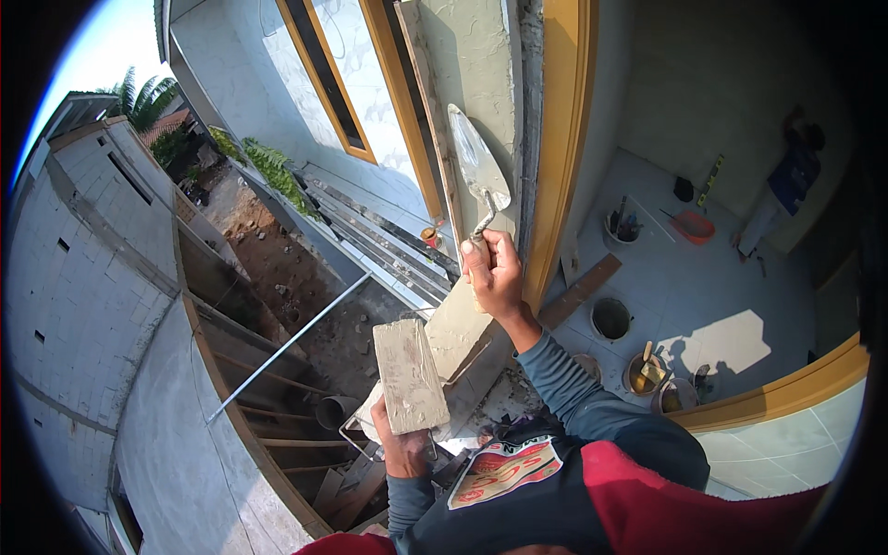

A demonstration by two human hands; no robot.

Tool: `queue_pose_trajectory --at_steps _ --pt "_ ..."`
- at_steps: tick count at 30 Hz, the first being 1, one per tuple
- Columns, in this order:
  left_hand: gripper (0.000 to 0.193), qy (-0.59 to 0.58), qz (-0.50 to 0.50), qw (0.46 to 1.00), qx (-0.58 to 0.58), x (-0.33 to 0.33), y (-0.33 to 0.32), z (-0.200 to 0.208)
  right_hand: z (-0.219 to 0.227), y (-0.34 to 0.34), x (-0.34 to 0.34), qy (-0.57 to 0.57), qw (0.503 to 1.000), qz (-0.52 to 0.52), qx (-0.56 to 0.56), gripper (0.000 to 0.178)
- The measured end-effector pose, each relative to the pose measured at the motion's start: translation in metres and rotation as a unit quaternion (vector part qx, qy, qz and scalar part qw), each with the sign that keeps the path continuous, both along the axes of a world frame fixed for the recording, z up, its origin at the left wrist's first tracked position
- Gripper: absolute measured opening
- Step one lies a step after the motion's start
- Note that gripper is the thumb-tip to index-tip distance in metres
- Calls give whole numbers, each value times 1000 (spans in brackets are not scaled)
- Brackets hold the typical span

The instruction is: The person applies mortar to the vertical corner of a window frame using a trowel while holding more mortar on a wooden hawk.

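Observation:
My right hand (498, 276) is closed round the handle of a pointed trowel (477, 159). The trowel's metal blade lies against a narrow plastered strip of wall (467, 60), wet and grey-beige, beside the yellow-brown door frame (566, 102). Lower down, my left hand (403, 448) grips a rectangular board (410, 375) smeared with mortar. Most of the left fingers are hidden under and behind the board. A straight wooden batten (433, 120) runs along the left edge of the plastered strip.
Through the opening at right, a person (792, 176) works by a wall. Several buckets, including a dark one (610, 318), and an orange basin (692, 226) stand on that floor. At left, a white pole (291, 342) slants over a drop beside a block wall (83, 213).

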State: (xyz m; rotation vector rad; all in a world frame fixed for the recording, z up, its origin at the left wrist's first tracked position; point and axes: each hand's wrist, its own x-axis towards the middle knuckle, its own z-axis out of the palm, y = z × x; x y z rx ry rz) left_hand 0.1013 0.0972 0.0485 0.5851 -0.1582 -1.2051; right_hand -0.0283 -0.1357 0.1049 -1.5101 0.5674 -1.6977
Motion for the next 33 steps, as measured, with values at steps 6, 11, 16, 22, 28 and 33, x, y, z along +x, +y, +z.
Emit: queue_pose_trajectory --at_steps 6,11,16,22,28,33 --pt "44 -10 4 1000 1 1 4 2 37 22 -27 -44 999 -23 20 21" --pt "43 102 9 995 2 -5 7 5 110 39 -81 -22 999 -25 -25 21" --pt "42 106 -10 994 -13 -6 -1 -15 165 26 -74 42 997 63 2 25" --pt "41 115 -48 992 -30 -24 -17 7 161 -7 -48 35 998 52 16 23" --pt "43 80 40 996 -10 -17 1 -1 210 32 -79 25 998 -2 -49 20" --pt "41 99 33 995 -1 -16 4 -10 239 34 -91 115 988 82 57 19"
